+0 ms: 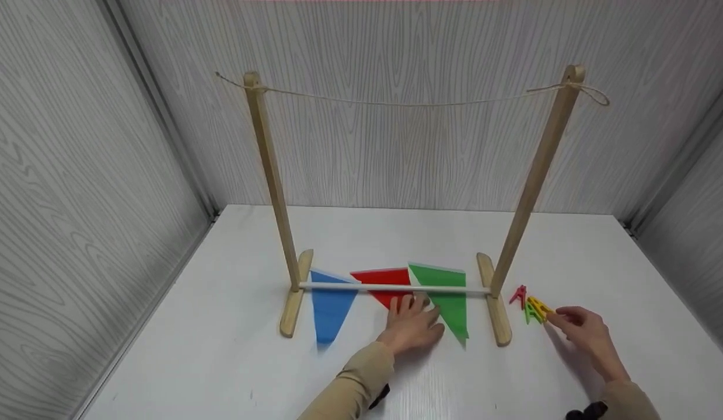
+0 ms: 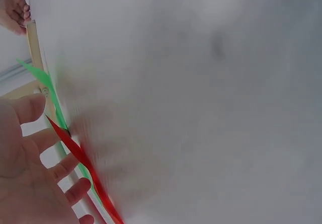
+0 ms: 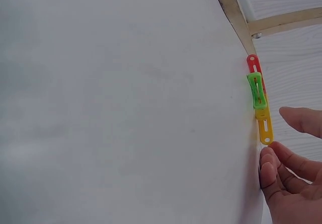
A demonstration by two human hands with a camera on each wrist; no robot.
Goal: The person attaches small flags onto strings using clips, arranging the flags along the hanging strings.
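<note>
While left hand [image 1: 411, 330], fingers spread, touches red flag [image 1: 390, 278], right hand [image 1: 586, 333] sits by yellow clip [image 1: 539, 308], thumb and fingers apart. Green clip [image 3: 257, 90] beside yellow.

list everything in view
Wooden posts: 2, brown, upright
Wooden feet: 2, brown, beneath posts
Crossbar: 1, white, between posts
String: 1, tan, between post tops
Blue flag: 1, blue, table left
Red flag: 1, red, middle
Green flag: 1, green, right
Red clip: 1, red, right of crossbar
Green clip: 1, green, same cluster
Yellow clip: 1, yellow, same cluster
Table: 1, white, underneath
Walls: 3, grey, back and sides
Left hand: 1, bare, at red flag
Right hand: 1, bare, at yellow clip
Sleeves: 2, beige, forearms
Wrist pieces: 2, black, by sleeves
</note>
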